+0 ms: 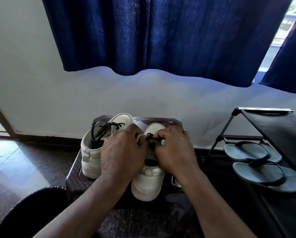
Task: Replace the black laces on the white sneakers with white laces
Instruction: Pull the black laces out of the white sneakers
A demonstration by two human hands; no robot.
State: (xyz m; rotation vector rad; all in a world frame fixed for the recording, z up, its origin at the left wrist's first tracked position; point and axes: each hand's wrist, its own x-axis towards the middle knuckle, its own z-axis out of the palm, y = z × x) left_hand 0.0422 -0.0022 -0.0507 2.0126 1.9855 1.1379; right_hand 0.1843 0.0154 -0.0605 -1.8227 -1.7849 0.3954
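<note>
Only the head view to go on here. Two white sneakers sit on a dark plastic stool, which is the surface, toes toward the wall. The far sneaker on the left has a loosened lace straggling out of its eyelets.

The near sneaker is the one being worked on. The left hand has its grip curled round the white flap beside the eyelets. The right hand has its fingertips pinched tight on the black lace, up near the toe end of the tongue.

My guess on handling: the lace is thin, floppy and weighs nothing, and it'll probably snag at every eyelet. So grab it close to the hole and pull in short lengths. The shoe looks light with a soft upper, so it could skate on the plastic; brace it by the side wall or collar.

There's a white bit by the right wrist. It might be the new laces, can't tell.
</note>
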